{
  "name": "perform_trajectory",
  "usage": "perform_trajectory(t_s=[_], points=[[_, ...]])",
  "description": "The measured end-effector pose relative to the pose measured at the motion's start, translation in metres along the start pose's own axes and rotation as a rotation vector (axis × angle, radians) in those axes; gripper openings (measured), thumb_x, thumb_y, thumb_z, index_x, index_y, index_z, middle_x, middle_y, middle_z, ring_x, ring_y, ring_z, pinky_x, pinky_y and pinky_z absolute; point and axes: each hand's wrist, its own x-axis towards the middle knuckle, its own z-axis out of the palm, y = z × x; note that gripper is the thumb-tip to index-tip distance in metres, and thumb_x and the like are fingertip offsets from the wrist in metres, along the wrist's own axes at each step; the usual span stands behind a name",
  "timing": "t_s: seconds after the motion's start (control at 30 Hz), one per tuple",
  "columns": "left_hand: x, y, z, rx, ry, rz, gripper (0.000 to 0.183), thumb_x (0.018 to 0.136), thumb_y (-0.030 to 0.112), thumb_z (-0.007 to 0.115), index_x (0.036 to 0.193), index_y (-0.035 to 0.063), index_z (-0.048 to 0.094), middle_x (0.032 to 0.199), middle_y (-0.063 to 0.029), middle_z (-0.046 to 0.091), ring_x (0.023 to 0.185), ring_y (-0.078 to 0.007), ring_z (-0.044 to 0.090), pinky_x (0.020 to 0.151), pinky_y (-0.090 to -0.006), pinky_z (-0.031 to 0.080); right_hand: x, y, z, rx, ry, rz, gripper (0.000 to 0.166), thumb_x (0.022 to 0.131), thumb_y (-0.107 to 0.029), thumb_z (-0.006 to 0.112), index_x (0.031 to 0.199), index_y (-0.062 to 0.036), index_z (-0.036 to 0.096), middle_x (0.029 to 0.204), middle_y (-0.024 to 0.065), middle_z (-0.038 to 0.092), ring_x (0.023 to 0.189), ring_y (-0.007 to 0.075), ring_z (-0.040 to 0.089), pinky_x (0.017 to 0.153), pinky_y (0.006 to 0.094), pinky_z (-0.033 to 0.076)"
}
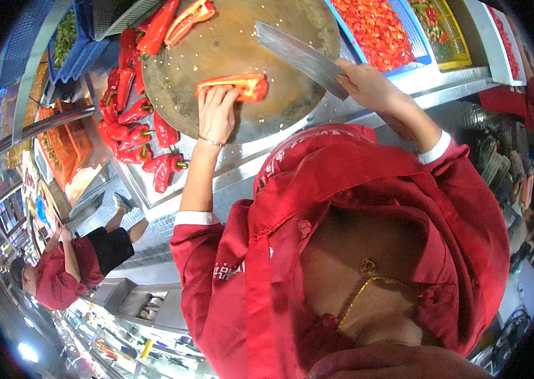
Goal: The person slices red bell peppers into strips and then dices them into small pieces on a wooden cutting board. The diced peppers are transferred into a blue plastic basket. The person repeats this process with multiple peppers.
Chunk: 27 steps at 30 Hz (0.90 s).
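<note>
On a round wooden chopping block (pixel 290 109), my left hand (pixel 218 110) presses its fingers on a red pepper half (pixel 252 87), cut face up. My right hand (pixel 368 85) grips the handle end of a cleaver (pixel 300 57), whose broad blade hangs over the block's right part, apart from the pepper under my left hand. Another opened red pepper (pixel 190 21) lies at the block's upper left edge beside a whole red pepper (pixel 160 28). Pale seeds are scattered over the wood. Several whole red peppers (pixel 136 137) with green stems lie left of the block.
A blue basket of chopped red pepper (pixel 373 33) stands right of the block, with a yellow basket (pixel 466 52) and a white tray (pixel 494 42) beyond. Blue baskets (pixel 70 64) and orange crates (pixel 65 156) are at left. Another person (pixel 75 265) stands at lower left; another's red sleeve (pixel 503 102) shows at right.
</note>
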Motion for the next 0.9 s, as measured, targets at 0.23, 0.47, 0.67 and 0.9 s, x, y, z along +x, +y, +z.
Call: perform_trajectory(t_s=[0.23, 0.47, 0.67, 0.9], points=[[-0.028, 0.024, 0.029, 0.079, 0.117, -0.225, 0.037, 0.074, 0.009, 0.062, 0.111, 0.0145, 0.061, 0.117, -0.0021, 0.058, 0.115, -0.0215, 0.048, 0.095, -0.0434, 0.032, 0.008, -0.009, 0.013, -0.206, -0.103, 0.034, 0.026, 0.090, -0.015, 0.047, 0.109, 0.0016, 0.042, 0.072, 0.0278, 0.060, 0.071, 0.0458, 0.060, 0.064, 0.0540, 0.046], [-0.018, 0.016, 0.032, -0.063, 0.156, -0.157, 0.034, 0.075, 0.008, 0.062, 0.109, 0.0130, 0.061, 0.110, -0.0061, 0.058, 0.108, -0.0254, 0.052, 0.089, -0.0420, 0.037, 0.007, -0.048, 0.012, -0.454, -0.122, -0.259, 0.032, 0.080, -0.010, 0.052, 0.108, 0.0038, 0.044, 0.069, 0.0209, 0.063, 0.059, 0.0366, 0.064, 0.050, 0.0454, 0.050], [-0.015, 0.022, 0.031, -0.065, 0.082, -0.168, 0.029, 0.076, 0.012, 0.065, 0.105, 0.0103, 0.062, 0.104, -0.0102, 0.059, 0.101, -0.0298, 0.054, 0.080, -0.0420, 0.039, 0.008, -0.073, 0.025, -0.558, -0.150, -0.399, 0.034, 0.083, -0.012, 0.050, 0.111, 0.0058, 0.044, 0.069, 0.0206, 0.063, 0.062, 0.0343, 0.067, 0.049, 0.0425, 0.052], [-0.011, 0.016, 0.031, -0.149, 0.039, -0.174, 0.020, 0.079, 0.011, 0.065, 0.099, 0.0061, 0.065, 0.103, -0.0150, 0.061, 0.102, -0.0342, 0.054, 0.088, -0.0435, 0.039, 0.017, -0.077, 0.028, -0.608, -0.199, -0.402, 0.032, 0.083, -0.011, 0.048, 0.109, 0.0080, 0.044, 0.068, 0.0202, 0.063, 0.060, 0.0326, 0.066, 0.048, 0.0417, 0.052]])
